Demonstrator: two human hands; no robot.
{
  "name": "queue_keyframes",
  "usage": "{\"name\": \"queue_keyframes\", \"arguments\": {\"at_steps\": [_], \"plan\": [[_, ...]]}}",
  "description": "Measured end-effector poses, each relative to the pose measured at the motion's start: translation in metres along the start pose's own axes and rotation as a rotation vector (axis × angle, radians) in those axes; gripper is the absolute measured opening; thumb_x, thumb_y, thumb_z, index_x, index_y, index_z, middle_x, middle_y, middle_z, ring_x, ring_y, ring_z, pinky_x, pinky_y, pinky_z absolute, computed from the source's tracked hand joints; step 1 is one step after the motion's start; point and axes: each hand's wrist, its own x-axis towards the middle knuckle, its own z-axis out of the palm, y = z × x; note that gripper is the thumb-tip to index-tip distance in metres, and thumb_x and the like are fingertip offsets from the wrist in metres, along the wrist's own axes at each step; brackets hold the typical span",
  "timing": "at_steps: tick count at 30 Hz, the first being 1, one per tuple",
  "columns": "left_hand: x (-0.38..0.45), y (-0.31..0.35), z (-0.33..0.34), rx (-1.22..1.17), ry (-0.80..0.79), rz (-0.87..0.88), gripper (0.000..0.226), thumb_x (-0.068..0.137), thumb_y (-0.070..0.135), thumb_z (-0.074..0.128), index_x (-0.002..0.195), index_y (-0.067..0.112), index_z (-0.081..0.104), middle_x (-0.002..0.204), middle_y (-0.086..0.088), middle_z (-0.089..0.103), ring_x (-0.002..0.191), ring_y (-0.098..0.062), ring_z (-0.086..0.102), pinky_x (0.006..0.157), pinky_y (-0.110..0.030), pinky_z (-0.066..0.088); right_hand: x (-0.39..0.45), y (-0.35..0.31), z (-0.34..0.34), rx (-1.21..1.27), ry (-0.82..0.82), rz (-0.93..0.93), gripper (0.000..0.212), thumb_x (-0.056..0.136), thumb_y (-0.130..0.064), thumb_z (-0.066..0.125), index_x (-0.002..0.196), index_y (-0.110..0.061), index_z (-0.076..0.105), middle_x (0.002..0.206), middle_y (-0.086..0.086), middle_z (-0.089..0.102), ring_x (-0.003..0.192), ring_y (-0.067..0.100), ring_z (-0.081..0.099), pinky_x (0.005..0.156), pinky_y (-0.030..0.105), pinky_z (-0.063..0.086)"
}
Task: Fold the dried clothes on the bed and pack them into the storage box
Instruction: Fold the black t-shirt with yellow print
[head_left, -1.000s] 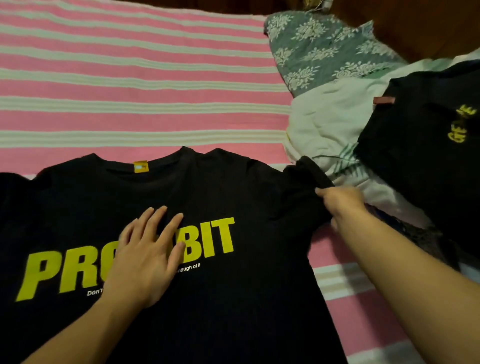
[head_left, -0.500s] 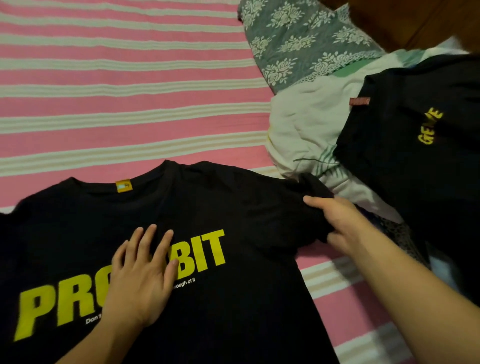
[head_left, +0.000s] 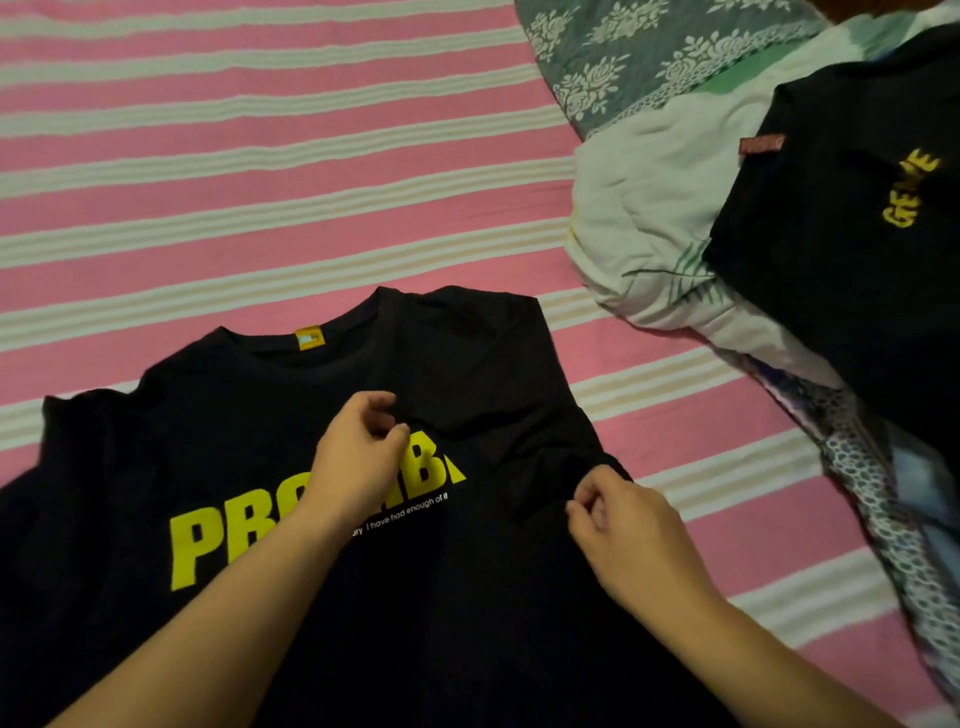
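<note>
Folded inward over the chest since a second ago, right sleeve of black T-shirt (head_left: 322, 467) flat on bed (head_left: 260, 208), left hand (head_left: 358, 457) fingers pinching the fold, right hand (head_left: 623, 530) fingers pinching its edge; liable to bunch if released unevenly.

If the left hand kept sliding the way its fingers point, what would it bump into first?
Probably only more of the black T-shirt. The left hand points up and right, toward the folded-in sleeve. Past the shirt's edge comes the striped bedsheet, but depth is hard to judge.
</note>
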Motion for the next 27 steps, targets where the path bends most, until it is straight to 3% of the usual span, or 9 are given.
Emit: {"name": "queue_keyframes", "arguments": {"at_steps": [5, 9, 11, 14, 16, 20, 22, 25, 27], "plan": [[0.027, -0.009, 0.013, 0.271, -0.148, 0.239, 0.051, 0.087, 0.005, 0.074, 0.13, 0.031, 0.062, 0.109, 0.008, 0.052, 0.086, -0.004, 0.054, 0.074, -0.011, 0.039, 0.001, -0.052, 0.041, 0.029, 0.063, 0.101, 0.033, 0.091, -0.055, 0.058, 0.104, -0.032, 0.037, 0.1, -0.012, 0.049, 0.089, 0.021, 0.06, 0.066, 0.035, 0.04], [0.037, -0.013, 0.017, 0.302, -0.14, 0.306, 0.032, 0.087, 0.008, 0.074, 0.105, 0.033, 0.067, 0.101, 0.011, 0.052, 0.083, -0.005, 0.052, 0.071, -0.012, 0.038, 0.011, -0.059, 0.061, -0.138, 0.147, 0.113, 0.025, 0.098, -0.041, 0.055, 0.113, -0.025, 0.044, 0.107, -0.003, 0.057, 0.087, 0.023, 0.065, 0.062, 0.032, 0.043], [0.039, -0.014, 0.017, 0.241, -0.107, 0.256, 0.021, 0.091, 0.01, 0.071, 0.093, 0.031, 0.067, 0.097, 0.008, 0.058, 0.08, -0.007, 0.055, 0.068, -0.016, 0.04, 0.003, -0.055, 0.061, -0.096, 0.258, 0.086, 0.01, 0.097, -0.031, 0.053, 0.099, -0.023, 0.048, 0.094, -0.003, 0.058, 0.072, 0.022, 0.062, 0.054, 0.031, 0.036], [0.038, -0.014, 0.016, 0.119, -0.07, 0.206, 0.017, 0.094, 0.01, 0.069, 0.087, 0.026, 0.067, 0.088, 0.002, 0.064, 0.076, -0.009, 0.057, 0.063, -0.018, 0.041, -0.015, -0.044, 0.056, 0.048, 0.4, 0.091, 0.017, 0.092, -0.028, 0.052, 0.082, -0.027, 0.038, 0.082, -0.01, 0.043, 0.057, 0.008, 0.043, 0.049, 0.022, 0.022], [0.036, -0.015, 0.014, 0.074, -0.068, 0.196, 0.019, 0.094, 0.009, 0.067, 0.086, 0.026, 0.066, 0.086, -0.001, 0.064, 0.076, -0.01, 0.056, 0.064, -0.02, 0.044, -0.029, -0.031, 0.063, -0.048, 0.371, 0.022, 0.013, 0.09, -0.026, 0.056, 0.083, -0.027, 0.045, 0.088, -0.01, 0.047, 0.066, 0.007, 0.046, 0.053, 0.018, 0.031], [0.025, -0.016, 0.007, -0.007, -0.126, 0.139, 0.018, 0.098, 0.004, 0.057, 0.095, 0.021, 0.062, 0.095, 0.0, 0.066, 0.082, -0.009, 0.059, 0.072, -0.024, 0.047, -0.039, -0.007, 0.086, -0.27, 0.221, -0.089, 0.013, 0.083, -0.021, 0.07, 0.092, -0.022, 0.061, 0.114, 0.005, 0.061, 0.095, 0.022, 0.056, 0.071, 0.035, 0.055], [0.022, -0.013, 0.001, -0.126, -0.157, 0.066, 0.018, 0.098, -0.001, 0.053, 0.096, 0.016, 0.058, 0.106, -0.002, 0.067, 0.093, -0.012, 0.063, 0.083, -0.027, 0.052, -0.039, 0.0, 0.081, -0.259, 0.204, -0.129, 0.004, 0.086, -0.022, 0.064, 0.087, -0.02, 0.061, 0.118, 0.007, 0.062, 0.098, 0.023, 0.055, 0.071, 0.035, 0.056], [0.019, -0.009, -0.008, -0.354, -0.241, -0.103, 0.02, 0.096, -0.007, 0.051, 0.095, 0.012, 0.056, 0.111, -0.01, 0.065, 0.097, -0.025, 0.065, 0.088, -0.038, 0.055, -0.046, 0.015, 0.069, -0.279, 0.187, -0.157, 0.022, 0.092, -0.025, 0.049, 0.077, -0.016, 0.062, 0.125, 0.01, 0.061, 0.104, 0.026, 0.053, 0.076, 0.039, 0.054], [0.016, -0.006, -0.01, -0.471, -0.255, -0.202, 0.02, 0.096, -0.008, 0.051, 0.095, 0.011, 0.057, 0.111, -0.015, 0.067, 0.099, -0.027, 0.069, 0.09, -0.04, 0.057, -0.052, 0.021, 0.06, -0.331, 0.171, -0.166, 0.024, 0.089, -0.029, 0.049, 0.075, -0.016, 0.063, 0.117, 0.008, 0.061, 0.101, 0.025, 0.053, 0.076, 0.039, 0.051]]}}
